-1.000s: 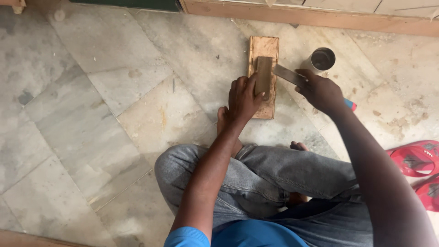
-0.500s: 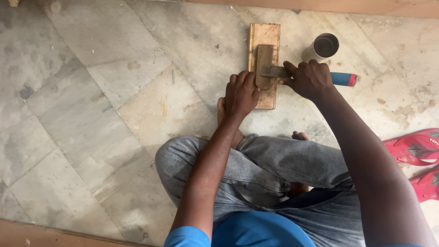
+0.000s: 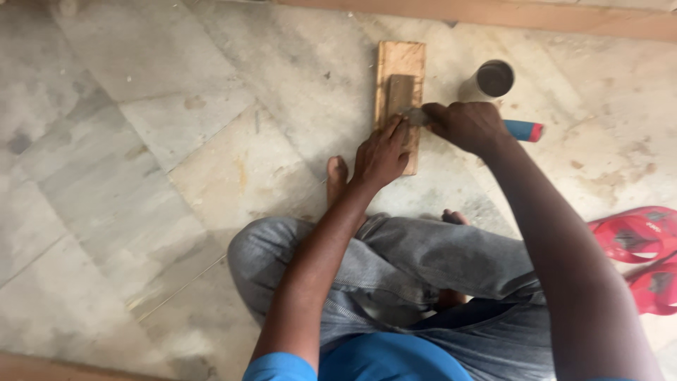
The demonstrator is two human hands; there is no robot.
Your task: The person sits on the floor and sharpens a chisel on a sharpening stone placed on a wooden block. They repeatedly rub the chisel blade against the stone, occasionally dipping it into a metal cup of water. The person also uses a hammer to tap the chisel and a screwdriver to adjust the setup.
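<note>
You sit on the marble floor [image 3: 141, 176] with your knees folded in grey trousers [image 3: 423, 268], one bare foot [image 3: 337, 176] pointing forward just short of the work. To your right, near the frame edge, two red sandals [image 3: 642, 254] lie side by side on the floor, well apart from your hands. To your left the floor runs open in wide pale slabs, so the free room for moving is on that side. Ahead of your foot a narrow wooden board [image 3: 400, 63] lies flat with its long edges running away from you, and a darker sharpening block [image 3: 400, 92] sits along its middle. Your left hand [image 3: 381, 152] rests on the near end of the board, fingers spread flat and pressing on the board and the block rather than curled around anything. Your right hand [image 3: 465, 127] is closed on a chisel [image 3: 525, 130]; its blue handle with a red end sticks out to the right of your fist, and its metal blade lies on the block beside your left fingertips. Just beyond your right hand stands a small round metal cup [image 3: 490, 79], plain and unlabelled, near the board's right edge. Farthest off, a wooden threshold [image 3: 529, 15] bounds the floor.
</note>
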